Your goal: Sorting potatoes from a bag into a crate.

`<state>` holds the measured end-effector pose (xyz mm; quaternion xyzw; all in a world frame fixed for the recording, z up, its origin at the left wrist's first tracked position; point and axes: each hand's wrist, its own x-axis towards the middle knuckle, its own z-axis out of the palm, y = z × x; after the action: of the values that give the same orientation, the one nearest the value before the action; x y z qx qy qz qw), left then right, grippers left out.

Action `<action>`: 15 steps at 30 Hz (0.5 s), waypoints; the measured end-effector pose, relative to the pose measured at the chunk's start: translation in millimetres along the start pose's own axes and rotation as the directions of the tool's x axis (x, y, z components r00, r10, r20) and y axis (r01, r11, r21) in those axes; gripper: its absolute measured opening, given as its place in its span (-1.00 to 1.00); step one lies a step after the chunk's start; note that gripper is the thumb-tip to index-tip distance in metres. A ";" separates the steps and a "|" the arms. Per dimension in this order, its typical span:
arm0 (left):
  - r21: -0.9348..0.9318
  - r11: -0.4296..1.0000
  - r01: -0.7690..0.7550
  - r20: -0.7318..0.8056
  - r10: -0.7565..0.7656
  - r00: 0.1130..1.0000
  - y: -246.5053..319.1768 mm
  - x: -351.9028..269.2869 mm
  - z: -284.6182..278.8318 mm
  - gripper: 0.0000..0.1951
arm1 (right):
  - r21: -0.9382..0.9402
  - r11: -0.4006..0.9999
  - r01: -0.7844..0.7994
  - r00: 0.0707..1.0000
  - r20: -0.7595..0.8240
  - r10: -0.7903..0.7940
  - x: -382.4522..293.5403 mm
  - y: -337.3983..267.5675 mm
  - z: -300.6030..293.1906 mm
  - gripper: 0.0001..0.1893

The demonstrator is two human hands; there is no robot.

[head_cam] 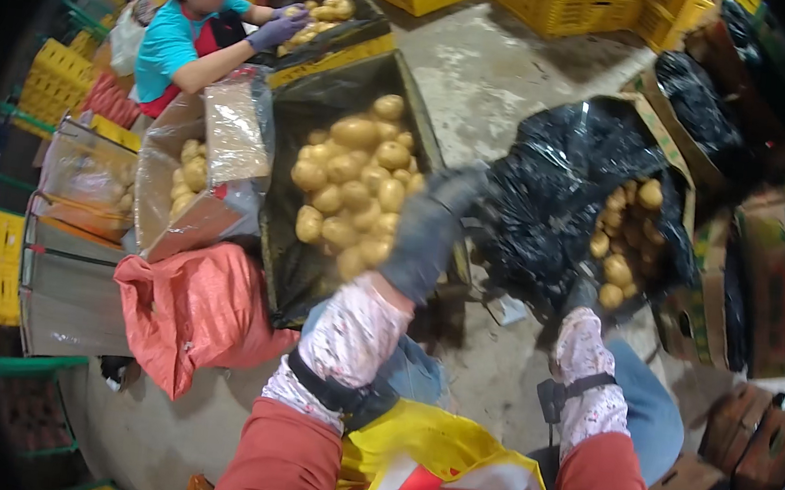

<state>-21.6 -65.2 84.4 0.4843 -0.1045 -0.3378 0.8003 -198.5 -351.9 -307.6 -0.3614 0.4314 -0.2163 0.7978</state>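
Note:
My left hand (429,227), in a dark grey glove, is blurred by motion. It is over the right edge of a dark-lined crate (419,116), and its fingers point toward a black plastic bag (549,168). Potatoes (356,178) are heaped in that crate. The bag lines a cardboard box (665,140), and more potatoes (617,270) show in its opening. My right hand (581,291), also gloved, is at the near side of this opening, beside the potatoes. Its fingers are partly hidden, so I cannot tell whether it grips the plastic.
A co-worker (192,41) in purple gloves handles potatoes at another crate (379,13). A plastic-lined carton (161,223) and a red woven sack (209,305) stand left. Yellow crates (564,6) are stacked behind. Cardboard boxes (779,275) line the right side.

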 end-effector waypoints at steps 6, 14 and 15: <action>0.106 0.946 0.308 -0.086 -0.300 0.950 -25.0 14.0 25.6 -0.67 | -0.026 0.999 -0.040 0.998 -0.054 0.039 64.1 72.1 26.3 -0.74; 0.025 0.864 0.503 -0.015 -0.503 0.864 -47.9 16.0 13.6 -0.68 | -0.689 0.724 0.025 0.984 -0.112 -0.140 40.7 65.6 69.3 -0.72; -0.006 0.873 0.488 0.015 -0.488 0.873 -48.1 15.3 13.3 -0.68 | -0.714 0.700 0.027 0.983 -0.108 -0.149 36.0 63.5 70.9 -0.72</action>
<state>-37.8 -99.0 48.0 0.4889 0.0173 -0.5321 0.6910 -117.3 -306.8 -349.3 -0.6422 0.5251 -0.0997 0.5495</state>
